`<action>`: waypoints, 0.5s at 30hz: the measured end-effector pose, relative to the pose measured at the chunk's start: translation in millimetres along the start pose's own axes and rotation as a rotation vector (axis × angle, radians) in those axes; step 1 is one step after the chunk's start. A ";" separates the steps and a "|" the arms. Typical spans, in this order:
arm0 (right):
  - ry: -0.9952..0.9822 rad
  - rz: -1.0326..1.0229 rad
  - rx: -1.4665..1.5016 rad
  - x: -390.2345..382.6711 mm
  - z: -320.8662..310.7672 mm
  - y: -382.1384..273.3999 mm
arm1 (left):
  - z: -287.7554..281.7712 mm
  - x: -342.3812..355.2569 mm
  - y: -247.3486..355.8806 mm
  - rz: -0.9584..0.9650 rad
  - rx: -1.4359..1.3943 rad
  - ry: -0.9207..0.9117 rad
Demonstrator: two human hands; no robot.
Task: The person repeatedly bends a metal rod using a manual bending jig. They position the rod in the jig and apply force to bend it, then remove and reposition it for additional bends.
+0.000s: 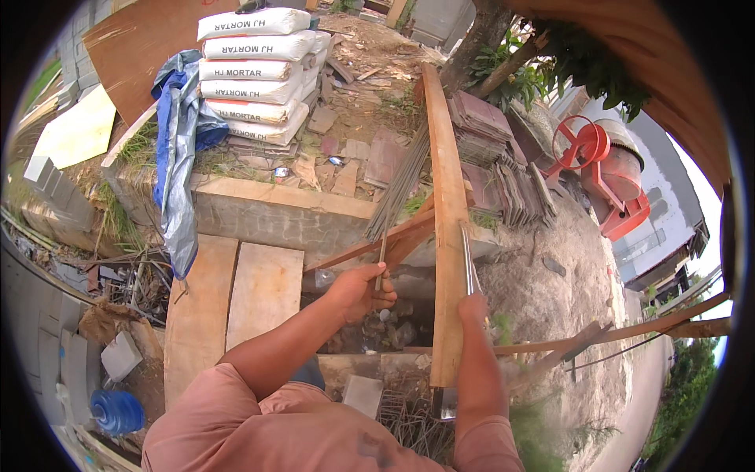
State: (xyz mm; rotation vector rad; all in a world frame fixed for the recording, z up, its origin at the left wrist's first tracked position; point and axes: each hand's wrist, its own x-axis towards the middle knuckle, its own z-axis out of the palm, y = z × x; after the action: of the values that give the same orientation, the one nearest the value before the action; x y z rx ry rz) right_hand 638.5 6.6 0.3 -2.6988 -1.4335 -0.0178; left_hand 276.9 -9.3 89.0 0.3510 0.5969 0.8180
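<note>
My left hand (366, 293) is closed around a thin metal rod (383, 252) that points up and away from me. Beyond it, a bundle of similar grey rods (403, 185) lies slanted over the low block wall. A long wooden beam (448, 212) runs lengthwise between my two hands, from near my body to the far side. Along its right edge, my right hand (474, 311) grips a shiny metal bar (469, 259), pointing away from me. The lower end of that bar is hidden, so its exact kind cannot be made out.
Stacked white sacks (255, 71) and a blue-silver tarp (181, 157) stand far left. Wooden boards (263, 291) lie near left, beside a dark trench (409, 315). Stacked roof tiles (484, 130) and an orange cement mixer (617, 173) are far right. A blue water jug (118, 411) lies lower left.
</note>
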 end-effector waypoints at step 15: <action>-0.181 0.070 0.947 -350.1 23.8 130.3 | -120.9 38.6 -162.3 0.043 0.830 0.522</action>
State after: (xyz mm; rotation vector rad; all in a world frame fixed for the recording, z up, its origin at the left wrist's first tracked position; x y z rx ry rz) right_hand 549.4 -353.5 -50.1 -1.9695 -0.9915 0.7249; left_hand 315.9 -75.8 -102.1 0.9193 1.4260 0.6690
